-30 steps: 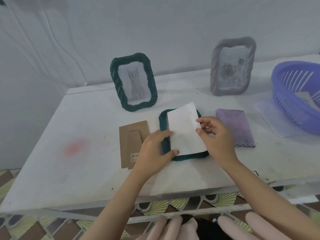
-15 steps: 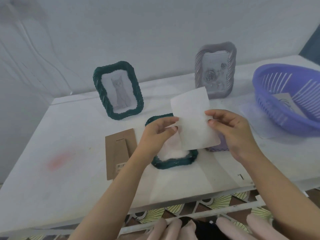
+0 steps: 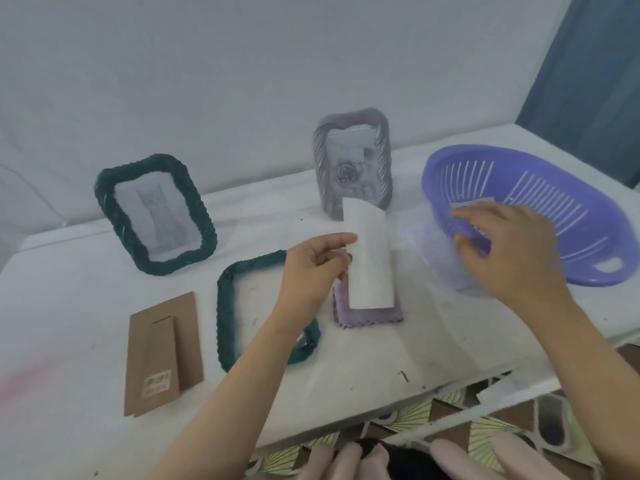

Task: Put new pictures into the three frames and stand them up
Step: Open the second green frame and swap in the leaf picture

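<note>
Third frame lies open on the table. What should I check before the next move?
1. Flat frame emptied: ok, no picture in it.
2. Sheet secured: ok, left hand pinches it above the cloth.
3. Right hand free: ok, open, at the basket.
4. New picture in basket: a paper shows behind the fingers; its print, cannot tell.
5. Backing board ready: ok, lies flat left of the flat frame.
6. Cat frame and rose frame standing: ok.
</note>
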{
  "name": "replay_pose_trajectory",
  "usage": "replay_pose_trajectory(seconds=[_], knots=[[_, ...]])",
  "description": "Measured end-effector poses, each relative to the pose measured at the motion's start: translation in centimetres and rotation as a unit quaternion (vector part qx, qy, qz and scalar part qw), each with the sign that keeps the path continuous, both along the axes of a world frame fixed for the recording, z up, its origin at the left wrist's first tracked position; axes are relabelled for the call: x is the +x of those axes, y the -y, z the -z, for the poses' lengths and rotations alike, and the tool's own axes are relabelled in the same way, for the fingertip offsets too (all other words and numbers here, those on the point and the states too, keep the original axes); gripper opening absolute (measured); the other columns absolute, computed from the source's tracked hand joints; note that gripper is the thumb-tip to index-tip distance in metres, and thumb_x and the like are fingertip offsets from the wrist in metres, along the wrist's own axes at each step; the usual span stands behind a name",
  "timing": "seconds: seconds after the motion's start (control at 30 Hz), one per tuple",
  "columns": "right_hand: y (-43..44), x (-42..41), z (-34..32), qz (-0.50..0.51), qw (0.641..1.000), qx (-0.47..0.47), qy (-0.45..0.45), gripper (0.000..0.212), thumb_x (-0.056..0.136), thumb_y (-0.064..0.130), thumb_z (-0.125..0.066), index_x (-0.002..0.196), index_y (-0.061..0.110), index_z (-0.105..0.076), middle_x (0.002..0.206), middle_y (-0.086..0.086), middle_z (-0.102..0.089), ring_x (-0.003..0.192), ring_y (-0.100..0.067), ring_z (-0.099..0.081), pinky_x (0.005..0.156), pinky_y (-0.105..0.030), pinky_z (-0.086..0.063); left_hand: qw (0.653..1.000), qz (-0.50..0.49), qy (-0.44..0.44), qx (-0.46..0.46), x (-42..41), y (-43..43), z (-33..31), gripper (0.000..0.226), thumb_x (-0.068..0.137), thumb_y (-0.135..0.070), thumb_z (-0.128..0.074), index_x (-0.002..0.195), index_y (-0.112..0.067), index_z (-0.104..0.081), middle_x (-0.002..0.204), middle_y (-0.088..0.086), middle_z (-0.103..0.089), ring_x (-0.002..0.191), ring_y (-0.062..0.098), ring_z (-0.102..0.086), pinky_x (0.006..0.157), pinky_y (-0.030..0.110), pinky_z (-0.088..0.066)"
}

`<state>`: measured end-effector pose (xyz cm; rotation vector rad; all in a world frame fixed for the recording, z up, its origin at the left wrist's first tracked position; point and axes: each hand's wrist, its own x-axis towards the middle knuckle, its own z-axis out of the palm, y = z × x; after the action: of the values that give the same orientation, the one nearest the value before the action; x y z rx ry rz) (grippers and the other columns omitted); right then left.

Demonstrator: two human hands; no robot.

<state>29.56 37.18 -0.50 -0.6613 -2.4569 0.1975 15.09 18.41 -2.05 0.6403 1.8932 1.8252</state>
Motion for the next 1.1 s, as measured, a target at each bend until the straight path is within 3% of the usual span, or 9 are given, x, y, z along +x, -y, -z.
replay_pose_trajectory(seconds=[0.07, 0.17, 0.23, 0.33, 0.5, 0.6, 0.87, 0.97, 1.1], knots=[[-1.3, 1.0, -0.7, 0.023, 0.996, -0.049, 0.072, 0.035, 0.082, 0.034, -0.056, 0.113, 0.022, -0.065, 0.108, -0.007, -0.068, 0.093, -0.034, -0.061, 0.083, -0.043, -0.045, 1.0, -0.005, 0.019, 0.006, 0.4, -1.2, 0.3, 0.03, 0.083, 0.012, -0.053, 0.095, -0.011, -0.068, 0.057, -0.01, -0.064, 0.049, 0.005, -0.053, 0.058, 0.015, -0.047], [-2.4, 1.9, -1.2, -0.036, 0.978, -0.186, 0.088, 0.035, 0.085, 0.028, -0.063, 0.12, 0.032, -0.06, 0.111, 0.002, -0.067, 0.088, -0.019, -0.061, 0.078, -0.032, -0.048, 0.999, -0.012, 0.046, 0.02, 0.9, -3.1, 0.6, 0.032, 0.083, 0.013, -0.053, 0.09, -0.014, -0.069, 0.062, -0.008, -0.068, 0.054, 0.006, -0.056, 0.058, 0.017, -0.049], [-3.0, 2.0, -1.1, -0.058, 0.978, -0.177, 0.089, 0.035, 0.086, 0.024, -0.061, 0.119, 0.035, -0.06, 0.11, 0.01, -0.067, 0.078, -0.008, -0.058, 0.071, -0.024, -0.045, 0.997, -0.015, 0.071, 0.04, 1.3, -4.5, 0.7, 0.032, 0.083, 0.014, -0.052, 0.087, -0.014, -0.069, 0.064, -0.007, -0.069, 0.054, 0.005, -0.056, 0.056, 0.017, -0.049], [-4.0, 2.0, -1.2, -0.065, 0.983, -0.164, 0.05, 0.03, 0.085, 0.019, -0.059, 0.11, 0.034, -0.066, 0.081, 0.019, -0.068, 0.061, 0.005, -0.054, 0.057, -0.005, -0.036, 0.988, -0.027, 0.13, 0.084, 1.8, -6.4, 1.0, 0.031, 0.083, 0.014, -0.051, 0.087, -0.011, -0.068, 0.07, -0.003, -0.071, 0.057, 0.009, -0.058, 0.055, 0.018, -0.049], [-5.7, 1.6, -2.1, -0.067, 0.986, -0.153, 0.004, 0.027, 0.085, 0.017, -0.057, 0.106, 0.03, -0.069, 0.08, 0.012, -0.068, 0.065, 0.002, -0.055, 0.064, -0.011, -0.037, 0.971, -0.064, 0.205, 0.104, 2.4, -9.4, 1.9, 0.024, 0.082, 0.014, -0.051, 0.088, -0.004, -0.066, 0.064, 0.003, -0.068, 0.053, 0.013, -0.058, 0.052, 0.019, -0.049], [-6.4, 1.5, -2.7, -0.074, 0.986, -0.149, -0.008, 0.026, 0.085, 0.016, -0.057, 0.105, 0.027, -0.069, 0.065, 0.024, -0.055, 0.064, 0.01, -0.052, 0.062, -0.004, -0.036, 0.968, -0.074, 0.228, 0.072, 2.9, -11.1, 2.6, 0.021, 0.082, 0.013, -0.053, 0.086, -0.003, -0.065, 0.057, 0.003, -0.065, 0.047, 0.01, -0.058, 0.051, 0.017, -0.05], [-6.8, 1.8, -2.9, -0.11, 0.978, -0.174, -0.004, 0.026, 0.086, 0.014, -0.058, 0.107, 0.025, -0.069, 0.055, 0.041, -0.05, 0.062, 0.016, -0.05, 0.062, 0.0, -0.035, 0.986, -0.06, 0.133, -0.084, 4.1, -14.0, 3.9, 0.016, 0.081, 0.008, -0.059, 0.083, -0.008, -0.064, 0.068, 0.006, -0.06, 0.045, 0.011, -0.059, 0.051, 0.018, -0.052], [-6.7, 1.8, -2.8, -0.117, 0.977, -0.176, -0.006, 0.026, 0.085, 0.014, -0.058, 0.107, 0.023, -0.069, 0.052, 0.028, -0.051, 0.061, 0.016, -0.051, 0.061, 0.0, -0.035, 0.987, -0.055, 0.068, -0.138, 4.1, -14.4, 4.3, 0.019, 0.078, 0.006, -0.059, 0.085, -0.011, -0.066, 0.07, 0.004, -0.062, 0.054, 0.017, -0.06, 0.054, 0.021, -0.053], [-6.1, 1.4, -2.1, -0.13, 0.976, -0.172, 0.013, 0.027, 0.085, 0.018, -0.058, 0.108, 0.026, -0.068, 0.078, 0.017, -0.065, 0.064, 0.017, -0.05, 0.06, -0.002, -0.035, 0.983, -0.051, 0.025, -0.173, 4.1, -14.4, 4.4, 0.023, 0.077, 0.006, -0.053, 0.088, -0.011, -0.065, 0.071, 0.004, -0.064, 0.048, 0.014, -0.058, 0.048, 0.018, -0.05]])
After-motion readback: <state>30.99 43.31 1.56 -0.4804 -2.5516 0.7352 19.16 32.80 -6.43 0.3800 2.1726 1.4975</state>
